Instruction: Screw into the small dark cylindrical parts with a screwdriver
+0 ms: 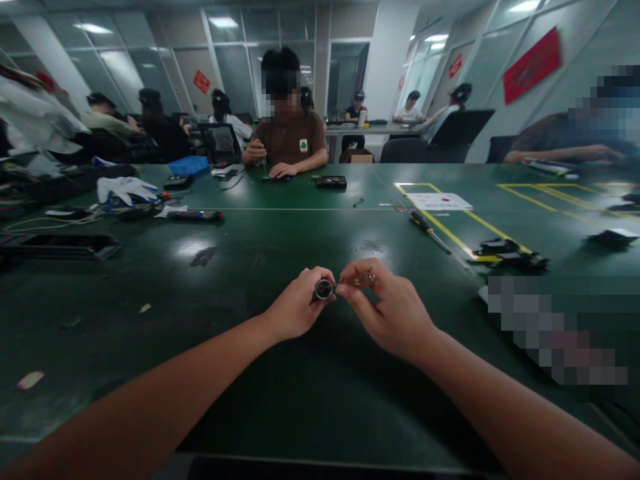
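Note:
Just above the table, near the middle of the view, my left hand is wrapped round a dark cylinder whose round open end faces me. My right hand pinches a small screwdriver with a clear handle. Its thin shaft points left and its tip meets the open end of the cylinder. Whether the tip sits inside or only against the rim, I cannot tell. The rest of the cylinder is hidden by my left fingers.
A yellow-black screwdriver and black parts lie to the right. White gloves, a dark pen-like tool and a black tray-like part lie to the left. Across the green table a co-worker handles small parts.

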{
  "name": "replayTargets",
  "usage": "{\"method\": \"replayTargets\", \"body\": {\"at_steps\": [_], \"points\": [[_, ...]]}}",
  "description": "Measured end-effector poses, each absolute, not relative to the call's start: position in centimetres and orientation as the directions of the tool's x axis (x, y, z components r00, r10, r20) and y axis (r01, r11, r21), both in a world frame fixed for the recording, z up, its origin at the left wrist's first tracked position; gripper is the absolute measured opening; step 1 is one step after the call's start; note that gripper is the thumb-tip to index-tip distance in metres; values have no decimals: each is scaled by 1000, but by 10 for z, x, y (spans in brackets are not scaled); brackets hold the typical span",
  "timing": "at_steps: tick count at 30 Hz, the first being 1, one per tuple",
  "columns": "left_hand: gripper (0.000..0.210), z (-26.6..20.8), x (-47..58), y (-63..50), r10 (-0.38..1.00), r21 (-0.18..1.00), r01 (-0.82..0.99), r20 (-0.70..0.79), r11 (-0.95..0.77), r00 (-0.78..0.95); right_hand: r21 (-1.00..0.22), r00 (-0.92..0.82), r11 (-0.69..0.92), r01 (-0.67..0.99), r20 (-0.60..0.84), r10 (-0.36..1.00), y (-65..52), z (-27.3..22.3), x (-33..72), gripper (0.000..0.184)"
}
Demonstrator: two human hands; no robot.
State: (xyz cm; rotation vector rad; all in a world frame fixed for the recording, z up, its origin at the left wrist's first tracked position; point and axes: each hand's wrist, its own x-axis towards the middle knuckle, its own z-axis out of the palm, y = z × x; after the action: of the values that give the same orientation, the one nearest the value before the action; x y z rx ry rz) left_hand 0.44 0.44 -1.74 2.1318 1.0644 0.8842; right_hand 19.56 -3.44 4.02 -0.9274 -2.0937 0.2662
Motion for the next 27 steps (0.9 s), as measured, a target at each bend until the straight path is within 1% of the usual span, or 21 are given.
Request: {"method": "replayTargets", "body": {"at_steps": [3,5,9,13,17,19,23,27], "points": [[13,-22,6,7,832,770,405,279,-492,479,-421,-449,721,551,578,681,-31,39,194,8],[10,-25,6,8,826,774,390,289,-499,484,-418,-458,708,569,554,695,-29,39,194,8],[9,-25,7,8,832,760,406,308,-508,462,-470,-419,664,582,526,740,-26,42,196,11],[12,-19,9,5,831,713,466,310,-525,462,-528,-354,611,590,511,783,-23,44,199,14],[9,-14,10,3,854,695,513,312,-504,416,-595,-265,580,556,534,803,-23,42,201,15],[8,-13,9,3,858,702,512,305,-495,412,-609,-261,587,534,541,799,-23,41,201,13],[10,-13,8,4,867,737,484,286,-472,409,-566,-331,629,533,545,770,-22,38,201,12],[12,-13,6,5,873,753,475,273,-455,403,-506,-355,670,543,585,729,-21,36,201,11]]}}
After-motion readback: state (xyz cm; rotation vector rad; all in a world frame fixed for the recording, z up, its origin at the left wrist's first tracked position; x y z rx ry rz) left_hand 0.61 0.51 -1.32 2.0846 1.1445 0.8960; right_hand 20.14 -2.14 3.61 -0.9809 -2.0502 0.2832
